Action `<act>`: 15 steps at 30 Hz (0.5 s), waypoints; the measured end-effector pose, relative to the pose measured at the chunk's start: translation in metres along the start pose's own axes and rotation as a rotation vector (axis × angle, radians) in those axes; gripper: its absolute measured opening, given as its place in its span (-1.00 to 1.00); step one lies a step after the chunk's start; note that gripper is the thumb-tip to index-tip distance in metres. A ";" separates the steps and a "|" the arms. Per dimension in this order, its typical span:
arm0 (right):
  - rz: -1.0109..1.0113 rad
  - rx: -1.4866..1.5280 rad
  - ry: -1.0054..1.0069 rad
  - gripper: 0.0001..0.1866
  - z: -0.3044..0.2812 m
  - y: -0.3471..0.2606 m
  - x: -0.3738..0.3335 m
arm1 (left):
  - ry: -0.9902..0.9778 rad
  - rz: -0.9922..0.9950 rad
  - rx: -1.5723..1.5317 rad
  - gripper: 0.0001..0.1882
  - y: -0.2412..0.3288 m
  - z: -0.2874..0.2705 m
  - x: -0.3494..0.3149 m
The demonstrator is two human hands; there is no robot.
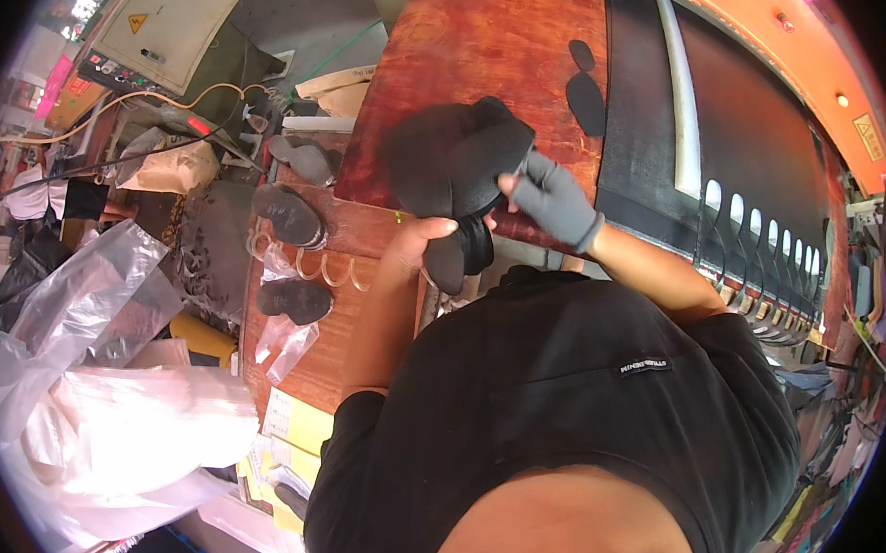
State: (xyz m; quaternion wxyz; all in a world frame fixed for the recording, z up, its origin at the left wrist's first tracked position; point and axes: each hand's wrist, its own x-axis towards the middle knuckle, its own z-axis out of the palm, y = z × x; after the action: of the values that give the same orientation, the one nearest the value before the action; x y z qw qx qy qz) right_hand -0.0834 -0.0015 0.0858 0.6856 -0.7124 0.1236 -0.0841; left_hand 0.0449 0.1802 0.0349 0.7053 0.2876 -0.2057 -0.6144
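A fanned bundle of black shoe insoles is held up in front of my chest, over the near edge of a red-brown table. My left hand, bare, grips the bundle from the left near its lower end, thumb on top. On the other side my right hand, in a grey glove with bare fingertips, has its fingers curled and pinching at the insoles' right edge. Motion blurs the bundle's far left part. Some of the fingers are hidden behind the insoles.
Two dark insole pieces lie on the table's far right. Beyond are a black belt with a white strip, a row of white-tipped insoles and an orange machine. Insole stacks, a coiled hose and plastic bags are at left.
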 end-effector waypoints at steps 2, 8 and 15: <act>0.043 0.022 0.047 -0.79 -0.002 -0.011 0.010 | 0.024 -0.055 0.097 -0.43 0.000 0.007 0.002; 0.126 -0.230 0.019 -0.72 -0.012 -0.036 0.032 | 0.016 -0.217 0.199 -0.31 -0.017 -0.003 0.000; 0.294 -0.084 0.029 -0.79 -0.016 -0.011 0.049 | 0.073 -0.282 0.067 -0.33 -0.051 -0.028 0.017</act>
State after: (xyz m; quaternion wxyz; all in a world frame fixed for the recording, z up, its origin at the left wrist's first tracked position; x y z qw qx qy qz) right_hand -0.0403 -0.0310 0.0949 0.6582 -0.7134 0.2400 0.0120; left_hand 0.0275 0.1635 -0.0209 0.6091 0.3593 -0.1577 -0.6892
